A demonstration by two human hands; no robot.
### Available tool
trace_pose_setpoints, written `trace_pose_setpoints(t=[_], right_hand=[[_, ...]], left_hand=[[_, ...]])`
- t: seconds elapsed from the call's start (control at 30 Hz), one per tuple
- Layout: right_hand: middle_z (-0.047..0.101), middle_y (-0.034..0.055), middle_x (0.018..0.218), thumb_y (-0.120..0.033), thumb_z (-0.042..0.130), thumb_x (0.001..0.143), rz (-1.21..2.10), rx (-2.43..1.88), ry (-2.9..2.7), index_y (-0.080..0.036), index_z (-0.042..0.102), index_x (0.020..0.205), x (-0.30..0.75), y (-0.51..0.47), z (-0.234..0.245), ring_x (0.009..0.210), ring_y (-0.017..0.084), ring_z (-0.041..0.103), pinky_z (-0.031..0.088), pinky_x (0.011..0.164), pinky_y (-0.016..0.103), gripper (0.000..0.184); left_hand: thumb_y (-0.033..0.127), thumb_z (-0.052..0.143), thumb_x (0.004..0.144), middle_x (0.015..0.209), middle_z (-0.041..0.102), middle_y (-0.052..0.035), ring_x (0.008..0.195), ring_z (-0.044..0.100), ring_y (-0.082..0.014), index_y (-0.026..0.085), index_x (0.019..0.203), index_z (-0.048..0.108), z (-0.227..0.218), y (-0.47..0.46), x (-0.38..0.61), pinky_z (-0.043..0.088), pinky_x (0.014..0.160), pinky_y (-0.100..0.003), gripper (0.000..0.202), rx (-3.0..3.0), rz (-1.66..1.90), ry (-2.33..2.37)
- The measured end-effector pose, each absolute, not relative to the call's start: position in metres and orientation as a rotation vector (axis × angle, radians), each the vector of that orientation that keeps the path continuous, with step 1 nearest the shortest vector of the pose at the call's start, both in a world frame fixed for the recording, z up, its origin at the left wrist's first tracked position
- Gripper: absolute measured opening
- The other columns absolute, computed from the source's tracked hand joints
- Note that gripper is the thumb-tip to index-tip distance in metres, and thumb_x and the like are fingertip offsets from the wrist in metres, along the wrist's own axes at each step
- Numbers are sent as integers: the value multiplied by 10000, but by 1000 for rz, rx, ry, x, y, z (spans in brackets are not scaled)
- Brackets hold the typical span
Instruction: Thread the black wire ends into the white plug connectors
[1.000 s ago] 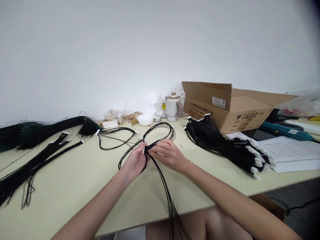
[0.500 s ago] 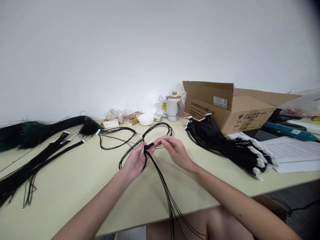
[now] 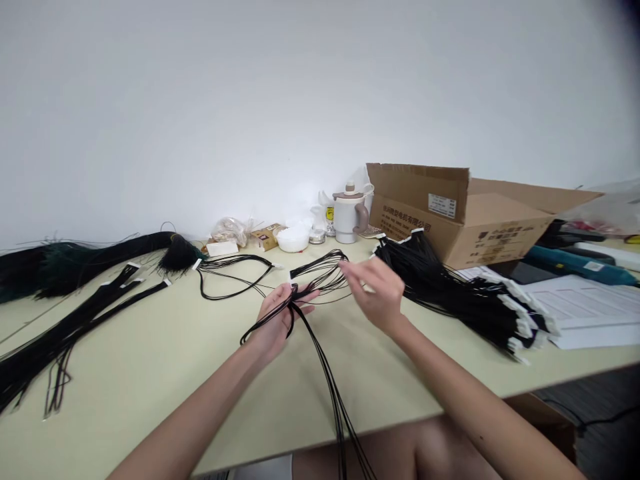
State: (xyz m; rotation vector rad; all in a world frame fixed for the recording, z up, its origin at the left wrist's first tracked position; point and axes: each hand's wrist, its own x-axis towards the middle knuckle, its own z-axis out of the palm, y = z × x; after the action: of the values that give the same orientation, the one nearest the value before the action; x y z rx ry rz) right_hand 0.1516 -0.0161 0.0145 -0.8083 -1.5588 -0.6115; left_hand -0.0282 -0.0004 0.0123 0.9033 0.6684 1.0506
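A black wire harness with a white connector lies across my left hand. The thumb presses near the connector, and the fingers reach out underneath the wires. Part of the harness loops over the table, while a bundle hangs past the front edge. My right hand is raised at the right end of the loop, thumb and fingertips pinched together beside the wires. Whether a single wire sits in that pinch is too blurred to make out.
More harnesses and a long dark wire bundle lie left. A pile of harnesses, an open carton, a teal tool and papers are right. A lidded mug and white bowl stand behind.
My right hand has moved right and away from my left, with its fingers curled in more. The wires between the hands are spread wider, and the connector now points up above my left thumb.
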Motion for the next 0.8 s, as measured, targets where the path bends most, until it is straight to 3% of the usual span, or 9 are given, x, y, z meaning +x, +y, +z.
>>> trace_pose_setpoints(t=[0.17,0.8], right_hand=[[499,-9,559,-168,550,782,-660,-747,-1833,-183,614,832,141,-16,3,556,84,414,340,538,224,82],[524,4,613,-164,536,785,-593,-782,-1838,-169,591,813,146,-17,7,599,91,427,345,571,231,62]], left_hand=[[333,539,741,1114,571,-101,992,578,-231,117,807,518,11,3,-29,499,752,-312,227,1000,1020,627],[332,542,738,1102,575,-75,962,592,-224,127,789,497,11,2,-29,491,704,-280,216,1014,1009,611]])
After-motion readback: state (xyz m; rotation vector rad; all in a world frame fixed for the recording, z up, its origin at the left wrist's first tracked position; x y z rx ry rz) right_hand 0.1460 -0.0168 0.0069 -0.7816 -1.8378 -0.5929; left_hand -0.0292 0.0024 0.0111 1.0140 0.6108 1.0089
